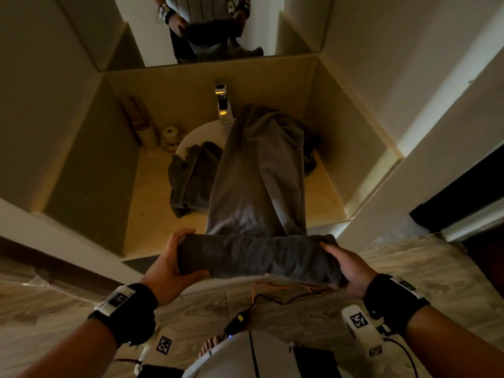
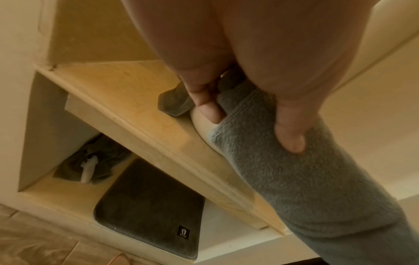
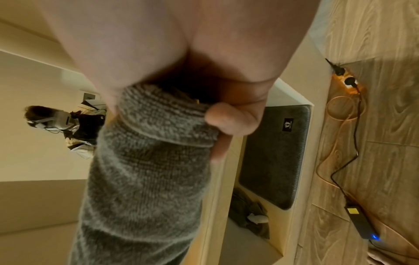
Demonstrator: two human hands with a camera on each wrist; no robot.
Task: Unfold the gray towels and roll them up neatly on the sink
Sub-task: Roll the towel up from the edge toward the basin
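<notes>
A long gray towel lies stretched from the tap end of the counter over the white sink toward me. Its near end is rolled into a thick roll held off the counter's front edge. My left hand grips the roll's left end, thumb under, fingers over. My right hand grips the right end. A second gray towel lies crumpled on the sink's left side. More gray cloth is bunched behind the long towel on the right.
A chrome tap stands behind the sink. Bottles and a paper roll crowd the counter's back left corner. A mirror hangs above. Below the counter lie a dark bath mat and crumpled cloth. A power adapter and cables lie on the floor.
</notes>
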